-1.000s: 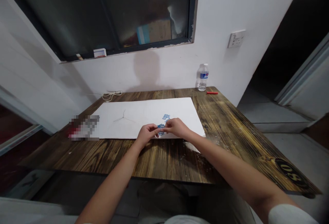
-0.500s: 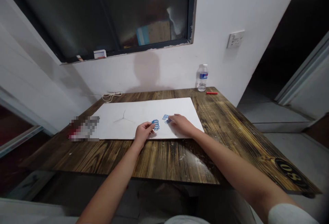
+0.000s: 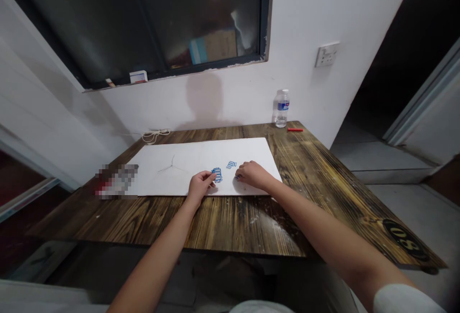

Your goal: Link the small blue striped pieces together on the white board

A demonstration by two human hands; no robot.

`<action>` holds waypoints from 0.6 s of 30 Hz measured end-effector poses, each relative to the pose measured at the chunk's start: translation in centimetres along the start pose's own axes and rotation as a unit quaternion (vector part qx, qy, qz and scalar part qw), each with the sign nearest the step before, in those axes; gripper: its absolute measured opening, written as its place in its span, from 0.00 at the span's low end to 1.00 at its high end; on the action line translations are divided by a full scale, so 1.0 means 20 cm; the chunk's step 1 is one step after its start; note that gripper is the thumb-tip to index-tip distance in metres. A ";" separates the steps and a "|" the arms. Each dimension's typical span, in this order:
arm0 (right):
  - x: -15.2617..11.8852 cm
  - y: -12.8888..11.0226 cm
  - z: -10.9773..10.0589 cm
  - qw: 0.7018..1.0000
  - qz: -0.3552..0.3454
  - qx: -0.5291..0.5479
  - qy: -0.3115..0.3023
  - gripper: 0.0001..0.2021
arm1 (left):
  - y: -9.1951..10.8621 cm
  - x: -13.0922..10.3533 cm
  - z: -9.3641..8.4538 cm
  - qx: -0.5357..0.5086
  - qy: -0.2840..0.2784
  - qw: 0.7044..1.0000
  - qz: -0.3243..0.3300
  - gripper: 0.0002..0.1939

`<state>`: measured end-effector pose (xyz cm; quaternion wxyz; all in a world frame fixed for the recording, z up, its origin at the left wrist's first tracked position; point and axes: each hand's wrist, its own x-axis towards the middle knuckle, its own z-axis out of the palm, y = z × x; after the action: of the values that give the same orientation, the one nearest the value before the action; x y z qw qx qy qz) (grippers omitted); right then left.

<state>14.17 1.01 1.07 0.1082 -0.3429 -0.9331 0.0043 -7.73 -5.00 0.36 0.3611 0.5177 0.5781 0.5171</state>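
On a white board [image 3: 201,152] lie small blue-outlined flat pieces with an openwork, letter-like look. My left hand [image 3: 200,184] pinches the edge of one blue-outlined piece [image 3: 217,175], which seems to rest on the board. Just right of it my right hand [image 3: 253,175] is closed, fingertips together low over the board, with a dark bit of a small blue piece [image 3: 238,176] showing at them; most of that piece is hidden. Between and beyond the hands lies another blue-outlined piece [image 3: 231,164], touched by neither. Thin dark lines [image 3: 171,165] mark the board farther left.
The board lies on a dark wooden table [image 3: 309,179]. At the back right stand a water bottle [image 3: 282,108] and a red pen-like stick [image 3: 295,130]. A coiled pale cord [image 3: 154,134] lies at the back left. A blurred patch [image 3: 118,181] covers something at the board's left end.
My right hand has drawn its fingers together and shifted slightly left and toward me. The dark blue piece by its fingertips is now mostly out of sight. My left hand stays put.
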 end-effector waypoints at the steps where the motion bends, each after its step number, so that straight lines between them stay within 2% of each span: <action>1: 0.00 0.00 0.00 1.000 -0.003 -0.002 -0.003 0.09 | 0.00 0.00 0.00 0.000 0.000 1.000 -0.001 0.18; 6: 0.00 0.01 0.00 1.000 0.010 0.016 -0.010 0.10 | 0.00 0.00 0.00 0.002 -0.001 1.000 -0.005 0.19; 12: 0.01 0.03 0.03 0.991 0.110 0.068 -0.042 0.14 | 0.00 0.00 0.00 -0.008 0.001 1.000 -0.013 0.19; 18: 0.02 0.01 0.05 0.970 0.194 0.128 -0.066 0.12 | 0.00 0.00 0.00 -0.016 -0.005 1.000 -0.020 0.18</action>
<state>13.83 1.47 0.14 0.0869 -0.4998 -0.8453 0.1674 -7.71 -4.96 0.38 0.3827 0.5026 0.5784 0.5161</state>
